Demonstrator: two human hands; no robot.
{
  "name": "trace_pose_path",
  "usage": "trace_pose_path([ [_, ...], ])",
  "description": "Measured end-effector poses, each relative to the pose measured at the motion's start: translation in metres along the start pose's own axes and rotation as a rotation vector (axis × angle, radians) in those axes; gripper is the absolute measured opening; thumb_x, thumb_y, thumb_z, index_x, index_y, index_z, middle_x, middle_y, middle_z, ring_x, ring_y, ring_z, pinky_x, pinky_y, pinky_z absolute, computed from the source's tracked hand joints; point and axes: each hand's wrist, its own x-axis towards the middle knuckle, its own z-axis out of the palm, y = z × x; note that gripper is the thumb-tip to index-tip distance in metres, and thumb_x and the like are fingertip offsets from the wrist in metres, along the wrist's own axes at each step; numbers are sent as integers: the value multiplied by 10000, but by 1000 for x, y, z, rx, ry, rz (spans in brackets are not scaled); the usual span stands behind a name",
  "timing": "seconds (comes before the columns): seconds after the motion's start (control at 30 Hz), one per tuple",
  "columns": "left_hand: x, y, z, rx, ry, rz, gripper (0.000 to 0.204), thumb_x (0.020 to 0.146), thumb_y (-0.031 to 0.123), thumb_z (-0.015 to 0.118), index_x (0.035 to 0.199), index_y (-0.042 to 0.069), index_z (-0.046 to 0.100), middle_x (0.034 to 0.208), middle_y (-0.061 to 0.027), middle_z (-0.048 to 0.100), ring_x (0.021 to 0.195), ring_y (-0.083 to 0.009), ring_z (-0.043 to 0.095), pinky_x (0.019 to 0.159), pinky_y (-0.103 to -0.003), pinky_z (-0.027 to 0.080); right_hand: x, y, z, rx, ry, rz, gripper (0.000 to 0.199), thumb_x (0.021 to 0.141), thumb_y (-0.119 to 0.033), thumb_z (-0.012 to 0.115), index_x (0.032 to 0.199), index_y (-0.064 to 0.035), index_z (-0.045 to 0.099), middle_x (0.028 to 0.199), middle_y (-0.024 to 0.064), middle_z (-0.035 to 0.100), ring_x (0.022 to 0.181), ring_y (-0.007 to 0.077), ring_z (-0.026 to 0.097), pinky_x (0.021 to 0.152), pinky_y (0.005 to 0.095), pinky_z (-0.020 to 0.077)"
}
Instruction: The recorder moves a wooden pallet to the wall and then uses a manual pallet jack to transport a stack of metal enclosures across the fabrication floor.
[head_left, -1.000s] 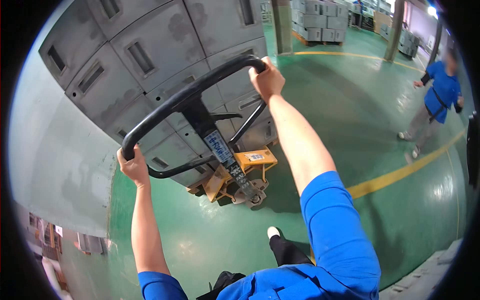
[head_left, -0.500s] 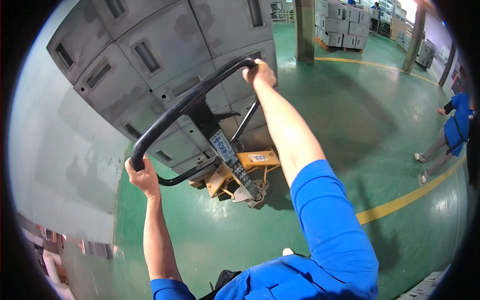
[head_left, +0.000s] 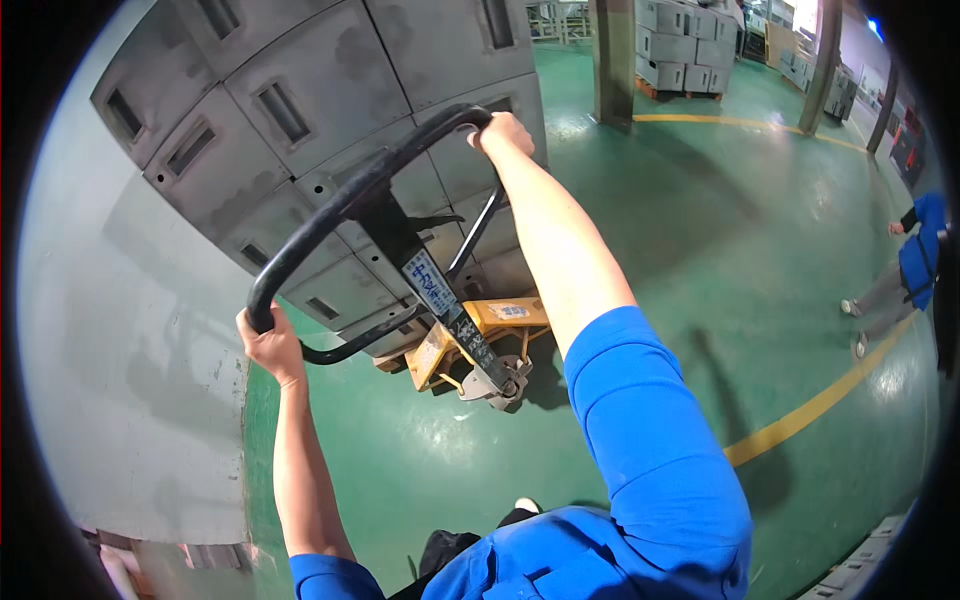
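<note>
Both arms reach forward and upward from the lower edge, bare below short blue sleeves. The left hand (head_left: 268, 345) sits lower and nearer the body, fingers curled shut in a fist-like grip, forearm nearly straight. The right hand (head_left: 505, 133) is extended farther out and higher, arm almost fully stretched, fingers wrapped closed, knuckles facing the camera.

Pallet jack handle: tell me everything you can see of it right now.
The pallet jack handle is a black loop, apparently rubber-coated metal, on a dark tiller bar with a printed label, tilted toward the person. A thin lever sits inside the loop. The bar runs down to the yellow pump base on the green floor, before stacked grey crates. The left hand grips its lower end, the right hand its upper end.
</note>
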Motion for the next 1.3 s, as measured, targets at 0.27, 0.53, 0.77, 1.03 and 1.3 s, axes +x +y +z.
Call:
trace_pose_path([
  [0.27,10,-36,14,3,-57,-58,170,728,128,608,785,37,476,611,-19,428,564,-104,422,549,-234,385,-13,27,-12,133,24,-105,297,637,-269,670,914,-169,631,913,53,621,964,236,532,785,345,465],
  [0.53,16,-23,7,-97,-58,-126,151,768,96,584,720,40,452,522,-5,460,398,-83,466,382,-223,354,-45,58,-27,263,162,-442,174,633,-196,600,771,-90,608,812,97,610,824,304,574,710,396,465],
  [0.77,21,-20,15,-72,-70,-205,97,742,30,556,741,39,460,529,-6,472,407,-83,483,386,-213,359,-35,54,-16,303,178,-501,125,635,-175,592,722,-92,560,764,57,584,793,271,567,677,392,460],
  [1.03,24,-19,15,-65,-19,-230,110,722,26,554,707,41,446,538,1,457,404,-84,478,372,-218,367,-34,49,-16,296,105,-467,132,644,-184,587,731,-89,559,807,54,591,813,273,570,683,395,461],
  [1.3,18,-15,20,-121,-43,-211,125,742,80,581,730,45,462,549,3,458,410,-86,475,384,-220,367,-30,47,-23,261,26,-375,168,649,-176,569,796,-96,581,826,89,611,819,308,578,680,401,458],
])
